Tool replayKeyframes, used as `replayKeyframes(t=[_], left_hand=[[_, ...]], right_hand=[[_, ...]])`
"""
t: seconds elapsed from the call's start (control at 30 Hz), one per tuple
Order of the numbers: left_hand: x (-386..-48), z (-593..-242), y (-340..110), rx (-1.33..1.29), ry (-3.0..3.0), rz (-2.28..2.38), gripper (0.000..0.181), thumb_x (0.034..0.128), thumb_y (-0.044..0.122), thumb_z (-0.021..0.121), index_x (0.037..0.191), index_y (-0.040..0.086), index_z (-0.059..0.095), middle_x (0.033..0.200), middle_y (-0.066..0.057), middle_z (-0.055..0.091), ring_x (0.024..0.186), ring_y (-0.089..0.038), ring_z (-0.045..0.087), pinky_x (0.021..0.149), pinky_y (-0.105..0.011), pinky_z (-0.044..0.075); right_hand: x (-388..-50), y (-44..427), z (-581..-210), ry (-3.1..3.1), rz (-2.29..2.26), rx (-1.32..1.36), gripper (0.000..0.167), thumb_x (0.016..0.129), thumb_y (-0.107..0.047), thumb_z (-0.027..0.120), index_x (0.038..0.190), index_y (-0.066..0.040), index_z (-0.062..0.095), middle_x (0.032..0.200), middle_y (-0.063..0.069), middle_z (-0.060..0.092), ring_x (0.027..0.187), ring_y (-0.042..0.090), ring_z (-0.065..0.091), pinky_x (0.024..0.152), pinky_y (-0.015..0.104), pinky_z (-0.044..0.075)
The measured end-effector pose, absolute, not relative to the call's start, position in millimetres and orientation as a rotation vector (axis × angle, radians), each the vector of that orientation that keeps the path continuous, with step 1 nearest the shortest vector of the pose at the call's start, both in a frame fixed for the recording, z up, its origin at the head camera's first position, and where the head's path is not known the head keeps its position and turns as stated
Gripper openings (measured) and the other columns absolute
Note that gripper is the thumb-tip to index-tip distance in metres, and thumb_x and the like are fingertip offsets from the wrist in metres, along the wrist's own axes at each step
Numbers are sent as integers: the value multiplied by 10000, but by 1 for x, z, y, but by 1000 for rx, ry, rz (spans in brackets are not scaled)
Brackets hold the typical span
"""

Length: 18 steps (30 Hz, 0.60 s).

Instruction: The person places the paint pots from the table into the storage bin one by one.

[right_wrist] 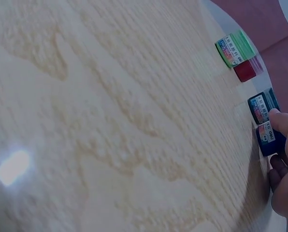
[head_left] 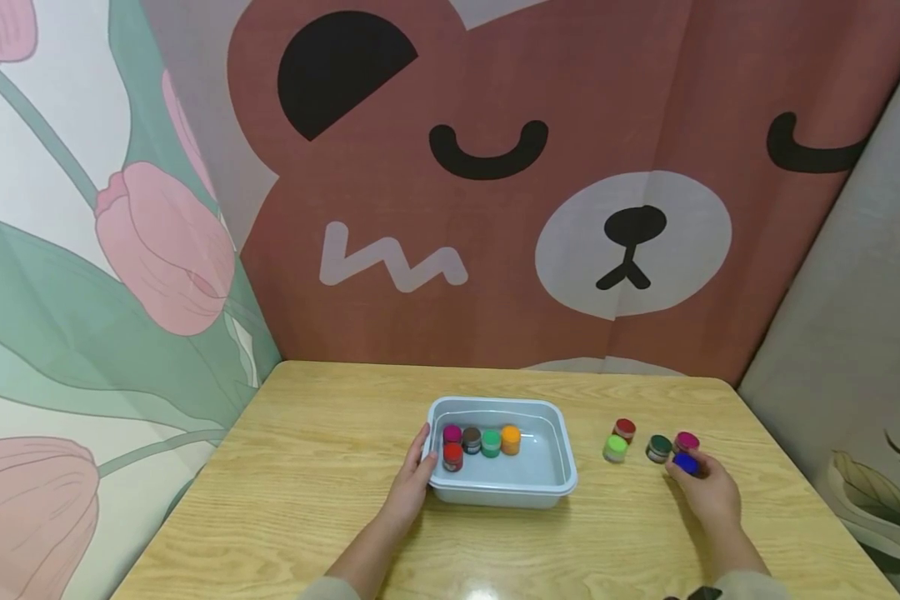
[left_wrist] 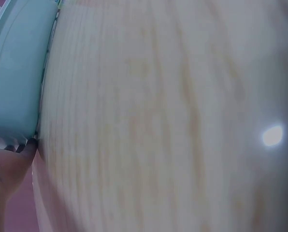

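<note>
My right hand (head_left: 712, 496) pinches a small blue-lidded paint jar (head_left: 686, 463) between thumb and fingers. In the right wrist view that jar (right_wrist: 268, 139) shows a printed label and is close beside a dark green jar (right_wrist: 261, 107). Around it in the head view are the dark green jar (head_left: 658, 448), a magenta jar (head_left: 687, 442) partly behind the hand, a light green jar (head_left: 615, 448) and a dark red jar (head_left: 625, 430). My left hand (head_left: 408, 483) holds the left rim of a pale blue plastic tray (head_left: 547, 496), thumb over the rim.
Inside the tray, toward its left, stand magenta (head_left: 452, 434), brown (head_left: 471, 440), green (head_left: 491, 443), orange (head_left: 510, 440) and red (head_left: 453, 456) jars. The wooden table (head_left: 285, 483) ends at a bear-printed cloth (head_left: 390, 325) behind.
</note>
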<state>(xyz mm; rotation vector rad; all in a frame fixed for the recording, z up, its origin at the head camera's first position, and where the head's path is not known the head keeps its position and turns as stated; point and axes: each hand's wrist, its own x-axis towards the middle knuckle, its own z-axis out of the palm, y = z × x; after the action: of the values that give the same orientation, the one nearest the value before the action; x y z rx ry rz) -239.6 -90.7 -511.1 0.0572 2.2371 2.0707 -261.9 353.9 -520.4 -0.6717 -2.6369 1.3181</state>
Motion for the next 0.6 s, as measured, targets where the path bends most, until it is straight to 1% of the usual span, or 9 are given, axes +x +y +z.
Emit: replayKeyframes(t=[0.23,0.43,0.53,0.6], left_hand=[[-240,-513,-90,57,2237,2073,563,1059,278,391,1580,248,180,1637,-170,171,1498,-436,139,1188,-639,162],[-241,-513,-90,19,2241,2073,560,1052,298,404,1574,272,203,1638,-155,181,1498,-433,142,1184,-645,167],[-241,-513,-90,17,2244,2074,560,1052,303,405,1574,271,204,1638,-157,179,1497,-435,143,1183,-641,174],[-241,-513,-90,17,2239,2076,561,1052,307,404,1574,279,201,1640,-151,175,1500,-430,139,1186,-635,171]], right_hand=[[-260,352,-516,-2632,1351,-682,744,964,-434,560,1488,33,315,1473,378,317,1364,534,307,1139,616,264],[-258,345,-505,-2602,1403,-640,725,967,-436,550,1492,12,328,1462,355,356,1341,506,356,1116,600,313],[-258,340,-497,-2595,1442,-601,726,968,-435,557,1503,-4,323,1484,334,349,1345,483,370,1067,544,401],[-258,337,-493,-2593,1461,-573,721,968,-424,566,1510,-15,321,1497,317,354,1349,459,388,974,339,497]])
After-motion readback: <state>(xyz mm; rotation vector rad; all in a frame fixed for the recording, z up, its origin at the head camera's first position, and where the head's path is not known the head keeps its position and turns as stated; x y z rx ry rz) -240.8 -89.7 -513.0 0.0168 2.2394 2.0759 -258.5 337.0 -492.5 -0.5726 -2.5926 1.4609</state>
